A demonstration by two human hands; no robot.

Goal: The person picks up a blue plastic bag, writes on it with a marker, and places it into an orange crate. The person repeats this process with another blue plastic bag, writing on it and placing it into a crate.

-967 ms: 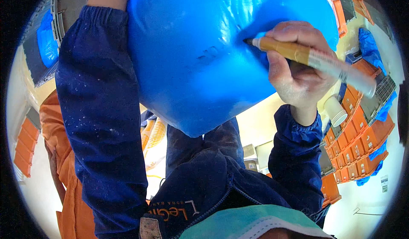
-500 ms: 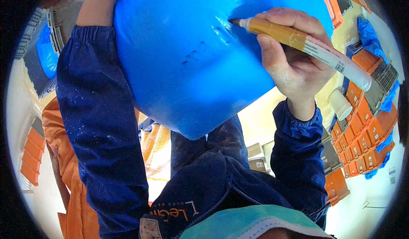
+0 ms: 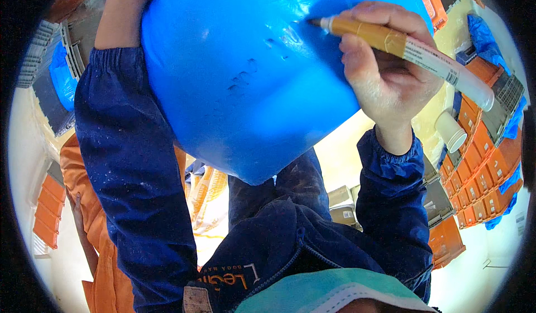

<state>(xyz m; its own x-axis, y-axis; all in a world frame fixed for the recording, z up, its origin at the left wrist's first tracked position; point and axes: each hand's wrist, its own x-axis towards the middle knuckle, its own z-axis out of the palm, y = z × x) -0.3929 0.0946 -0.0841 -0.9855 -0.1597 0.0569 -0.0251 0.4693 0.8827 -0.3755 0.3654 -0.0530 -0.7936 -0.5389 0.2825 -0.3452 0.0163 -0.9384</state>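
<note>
A big blue plastic bag [image 3: 251, 90], full and rounded, fills the upper middle of the view. My right hand [image 3: 385, 78] grips a marker [image 3: 402, 48] with an ochre barrel and a white rear end. Its dark tip touches the bag's upper right surface. A row of faint marks [image 3: 262, 59] runs diagonally across the bag below the tip. My left forearm in a dark blue sleeve [image 3: 123, 145] rises along the bag's left side. The left hand itself is lost past the top edge behind the bag.
Orange crates [image 3: 480, 162] and grey crates stand stacked at the right, with a white cup-like object [image 3: 449, 130] beside them. A person in orange clothing [image 3: 95, 229] is at the lower left. More blue bags [image 3: 58, 73] sit among grey crates at the left.
The marker tip has travelled up across the bag, leaving faint marks behind it. The bag now sits a little higher and closer in the view.
</note>
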